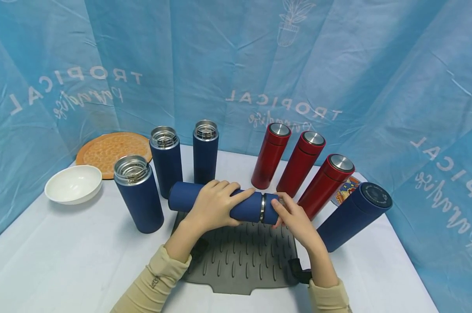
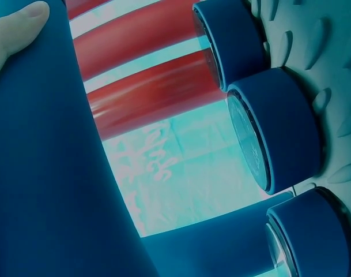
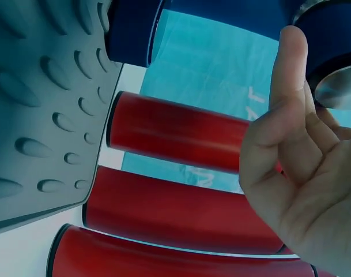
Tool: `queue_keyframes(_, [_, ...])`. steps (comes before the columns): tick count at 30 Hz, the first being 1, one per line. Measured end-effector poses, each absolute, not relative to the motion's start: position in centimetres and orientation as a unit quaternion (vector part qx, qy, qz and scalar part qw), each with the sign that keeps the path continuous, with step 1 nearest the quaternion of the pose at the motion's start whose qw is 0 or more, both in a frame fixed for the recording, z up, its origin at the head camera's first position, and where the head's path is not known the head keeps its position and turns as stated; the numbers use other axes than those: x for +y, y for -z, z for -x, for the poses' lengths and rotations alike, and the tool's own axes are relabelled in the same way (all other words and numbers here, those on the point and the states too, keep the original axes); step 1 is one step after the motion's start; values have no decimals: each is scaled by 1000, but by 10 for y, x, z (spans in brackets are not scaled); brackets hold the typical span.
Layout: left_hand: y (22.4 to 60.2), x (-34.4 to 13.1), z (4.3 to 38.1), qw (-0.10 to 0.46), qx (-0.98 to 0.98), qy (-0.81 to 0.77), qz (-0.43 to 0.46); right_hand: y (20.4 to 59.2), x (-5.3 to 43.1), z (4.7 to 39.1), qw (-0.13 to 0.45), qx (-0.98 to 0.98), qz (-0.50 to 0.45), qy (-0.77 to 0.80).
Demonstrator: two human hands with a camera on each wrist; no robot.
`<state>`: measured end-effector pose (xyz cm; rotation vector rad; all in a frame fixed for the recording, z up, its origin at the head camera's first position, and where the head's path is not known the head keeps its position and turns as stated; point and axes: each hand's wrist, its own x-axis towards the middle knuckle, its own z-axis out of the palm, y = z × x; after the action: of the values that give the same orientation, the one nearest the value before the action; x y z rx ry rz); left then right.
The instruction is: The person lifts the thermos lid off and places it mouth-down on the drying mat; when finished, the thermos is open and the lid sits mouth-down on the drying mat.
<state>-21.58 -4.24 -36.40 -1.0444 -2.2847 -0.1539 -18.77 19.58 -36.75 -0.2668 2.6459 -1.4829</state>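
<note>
A navy blue thermos flask [image 1: 236,207] lies sideways above the grey ridged mat [image 1: 240,269], its bottom end pointing left. My left hand [image 1: 216,204] grips the flask's body from above, thumb on the near side. At the other end, my right hand [image 1: 296,217] pinches the blue lid [image 1: 270,208] between thumb and fingers. A steel band shows between lid and body. In the right wrist view, the lid's silver top [image 3: 339,89] faces the palm. The left wrist view shows three loose blue lids [image 2: 279,130] on the mat, hidden behind the flask in the head view.
Three lidless blue flasks [image 1: 142,200] stand at left, near a white bowl [image 1: 73,184] and a round orange-patterned board [image 1: 112,152]. Three red flasks [image 1: 271,156] and a capped blue flask [image 1: 351,219] stand at right. A blue curtain [image 1: 236,65] hangs behind the white table [image 1: 83,261].
</note>
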Motion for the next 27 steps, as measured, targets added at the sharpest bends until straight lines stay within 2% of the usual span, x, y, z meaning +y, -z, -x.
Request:
queue_keyframes(11, [363, -47, 218, 312, -866, 76, 383, 363, 213, 187, 52, 833, 140, 533])
queue_keyframes(17, [360, -52, 220, 327, -861, 109, 374, 358, 224, 185, 25, 838, 129, 530])
queue_keyframes(27, [352, -59, 224, 370, -845, 178, 343, 358, 223, 189, 21, 863, 108, 492])
